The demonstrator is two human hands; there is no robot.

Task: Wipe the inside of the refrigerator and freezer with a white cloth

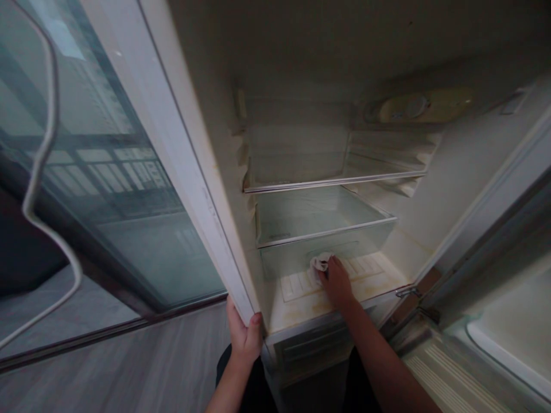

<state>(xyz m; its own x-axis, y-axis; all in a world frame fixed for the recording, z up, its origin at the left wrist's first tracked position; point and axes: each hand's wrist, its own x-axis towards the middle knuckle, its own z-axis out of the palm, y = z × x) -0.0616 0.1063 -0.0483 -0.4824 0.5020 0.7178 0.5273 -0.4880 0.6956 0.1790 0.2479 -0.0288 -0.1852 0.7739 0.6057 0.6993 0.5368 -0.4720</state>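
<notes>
An open fridge [193, 143] stands before me. My right hand [338, 281] reaches into its lower part with fingers closed round a crumpled white cloth [321, 262]. The cloth is against or just in front of the clear drawer [286, 258], above the ribbed, yellow-stained fridge floor [297, 312]. My left hand [245, 332] grips the lower left edge of the fridge body, thumb on the front and fingers round the outer side.
A glass shelf [336, 180] sits above the drawer. The opened fridge door [512, 321] is at the right, by a metal hinge [408, 291]. At left are a glass sliding door [142, 229], a hanging white cable [51, 115] and wood-look flooring [172, 361].
</notes>
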